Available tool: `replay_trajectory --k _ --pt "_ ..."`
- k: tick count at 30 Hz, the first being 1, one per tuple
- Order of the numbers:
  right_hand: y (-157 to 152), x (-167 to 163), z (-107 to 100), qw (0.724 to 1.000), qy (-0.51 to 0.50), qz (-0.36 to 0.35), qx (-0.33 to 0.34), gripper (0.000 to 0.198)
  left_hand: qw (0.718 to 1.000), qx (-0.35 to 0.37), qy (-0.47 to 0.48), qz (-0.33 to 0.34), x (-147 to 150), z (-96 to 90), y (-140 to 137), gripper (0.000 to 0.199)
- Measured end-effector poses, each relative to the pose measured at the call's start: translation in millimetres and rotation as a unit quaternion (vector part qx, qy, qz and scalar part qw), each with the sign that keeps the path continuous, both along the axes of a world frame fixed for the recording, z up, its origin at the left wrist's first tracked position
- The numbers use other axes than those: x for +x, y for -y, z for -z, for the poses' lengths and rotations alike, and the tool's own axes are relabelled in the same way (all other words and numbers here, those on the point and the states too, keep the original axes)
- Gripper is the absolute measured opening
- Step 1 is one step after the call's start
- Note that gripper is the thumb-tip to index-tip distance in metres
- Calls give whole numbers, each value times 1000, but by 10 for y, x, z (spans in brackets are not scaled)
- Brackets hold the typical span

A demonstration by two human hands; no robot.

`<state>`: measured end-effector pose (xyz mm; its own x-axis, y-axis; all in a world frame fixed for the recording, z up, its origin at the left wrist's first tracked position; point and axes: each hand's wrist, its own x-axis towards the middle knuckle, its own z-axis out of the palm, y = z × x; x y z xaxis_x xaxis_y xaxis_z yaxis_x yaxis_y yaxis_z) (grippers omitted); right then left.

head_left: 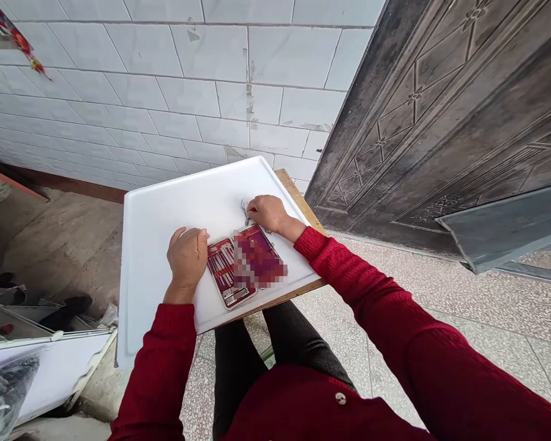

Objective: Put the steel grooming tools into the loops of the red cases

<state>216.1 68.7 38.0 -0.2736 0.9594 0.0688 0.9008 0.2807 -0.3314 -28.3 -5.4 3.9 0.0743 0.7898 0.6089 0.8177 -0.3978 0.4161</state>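
Centrally, red case (245, 266), white tabletop (179, 208), tiled wall (211, 98)

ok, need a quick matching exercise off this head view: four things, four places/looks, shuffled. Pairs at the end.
Things
1. Left hand
2. Right hand
3. Open case
4. Door

Places and looks
A. Dark, with raised flower patterns
B. Fingertips at small metal tools on the white board
C. Reddish inside, slim tools lined up in one half
D. Loosely curled, beside the half with the lined-up tools

Pairs
1-D, 2-B, 3-C, 4-A
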Motion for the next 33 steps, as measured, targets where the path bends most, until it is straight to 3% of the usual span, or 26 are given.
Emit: replay_trajectory --k 15,22,25,29,31,33 --pt "-277 -280 -286 981 186 -1 -48 30 999 12 -31 29 79 -14 31 44" --pt "-632 -486 -234 971 221 -27 -90 22 999 16 -27 45 85 3 25 46" --pt "-746 -400 -201 980 162 -40 -113 17 999 11 -35 40 85 26 29 47" --pt "-698 -154 -214 992 -5 -11 -129 15 999 -2 -31 37 91 51 34 48" --pt "-561 -37 -211 981 -127 14 -144 19 998 -8 -35 45 95 59 32 49" --pt "-366 55 -175 951 -253 22 -179 18 998 -11 -28 48 92 65 28 51"
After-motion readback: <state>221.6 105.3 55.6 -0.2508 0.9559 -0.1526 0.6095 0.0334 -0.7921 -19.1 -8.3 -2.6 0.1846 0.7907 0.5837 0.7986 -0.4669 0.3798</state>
